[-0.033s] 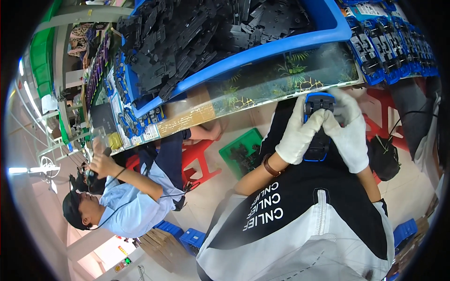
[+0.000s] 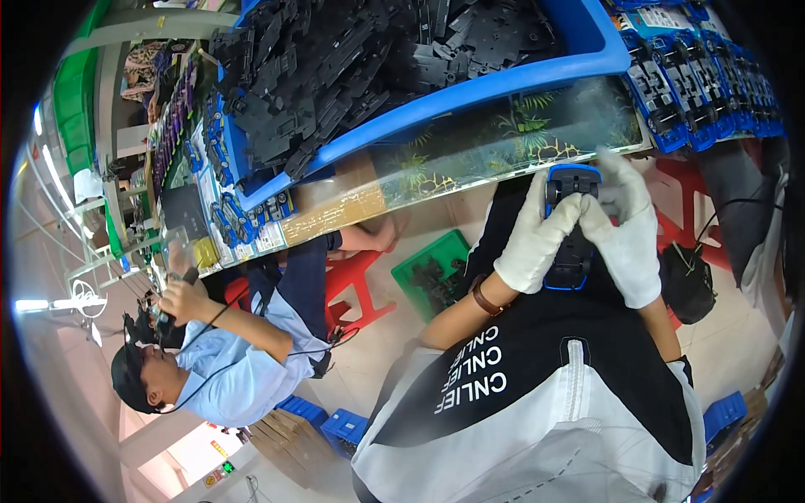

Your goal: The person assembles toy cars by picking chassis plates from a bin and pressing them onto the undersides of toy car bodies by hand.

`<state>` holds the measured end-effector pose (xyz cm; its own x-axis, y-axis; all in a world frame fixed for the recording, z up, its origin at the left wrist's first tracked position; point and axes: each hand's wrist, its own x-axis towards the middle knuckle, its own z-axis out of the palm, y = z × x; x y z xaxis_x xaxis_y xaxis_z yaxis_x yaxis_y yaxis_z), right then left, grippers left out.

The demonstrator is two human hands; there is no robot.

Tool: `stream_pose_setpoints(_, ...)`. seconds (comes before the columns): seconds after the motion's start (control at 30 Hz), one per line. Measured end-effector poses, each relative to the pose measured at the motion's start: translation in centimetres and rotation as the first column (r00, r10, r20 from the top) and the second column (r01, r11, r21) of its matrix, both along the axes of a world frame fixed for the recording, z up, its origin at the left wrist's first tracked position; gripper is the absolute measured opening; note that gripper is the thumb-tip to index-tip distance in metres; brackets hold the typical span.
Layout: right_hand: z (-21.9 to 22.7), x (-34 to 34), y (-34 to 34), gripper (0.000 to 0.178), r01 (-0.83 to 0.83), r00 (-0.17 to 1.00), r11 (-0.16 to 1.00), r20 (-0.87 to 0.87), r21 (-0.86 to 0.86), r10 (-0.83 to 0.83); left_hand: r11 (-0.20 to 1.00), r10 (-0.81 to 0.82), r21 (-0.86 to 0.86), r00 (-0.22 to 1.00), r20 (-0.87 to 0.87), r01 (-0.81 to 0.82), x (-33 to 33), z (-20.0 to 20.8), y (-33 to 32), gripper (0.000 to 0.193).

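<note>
A blue toy car (image 2: 571, 267) is held upside down over my lap, its black underside facing up. My left hand (image 2: 537, 239), in a white glove, is closed along the car's left side, with the thumb pressed on the black chassis. On the other side my right hand (image 2: 627, 239), also gloved in white, has its thumb on the chassis. Its fingers are partly stretched out by the car's far end and blurred by motion. Beyond my hands, a big blue bin (image 2: 470, 94) is heaped with black plastic chassis plates (image 2: 335, 75).
Rows of blue toy cars (image 2: 683, 88) lie upturned on the table at the far right. More cars (image 2: 243, 214) lie left of the bin. A green crate (image 2: 432, 272) with black parts stands on the floor. A co-worker (image 2: 226, 360) works at the left. A dark bag (image 2: 689, 281) hangs at right.
My right hand's fingers have straightened and shifted slightly at the car's far end. At the left, the co-worker's hand has lowered a little.
</note>
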<state>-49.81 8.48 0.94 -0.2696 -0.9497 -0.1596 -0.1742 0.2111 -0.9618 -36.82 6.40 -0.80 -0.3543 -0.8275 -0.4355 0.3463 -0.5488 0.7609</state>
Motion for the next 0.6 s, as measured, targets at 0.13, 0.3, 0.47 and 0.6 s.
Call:
stream_pose_setpoints(0.13,-1.4,-2.5,-1.6,0.037,-0.251,0.953,0.968,-0.176,0.008,0.248,0.995,-0.034,0.09,0.986,-0.161,0.049,0.1,0.8,-0.1,0.038)
stream_pose_setpoints(0.3,0.0,-1.3,-3.1,0.028,-0.285,0.958,0.927,0.11,0.245,0.265,0.999,-0.052,0.003,0.998,-0.045,0.052,0.9,-0.2,0.1,0.034)
stream_pose_setpoints(0.47,-1.1,0.5,-3.0,0.03,-0.173,0.972,0.976,-0.14,0.13,0.19,0.991,0.003,0.129,0.992,-0.125,0.014,1.5,-0.8,-0.3,0.033)
stream_pose_setpoints(0.6,-0.9,0.4,-3.1,0.03,-0.176,0.979,0.972,-0.075,0.154,0.189,0.979,-0.075,0.179,0.987,-0.143,0.101,2.2,-1.3,0.2,0.048)
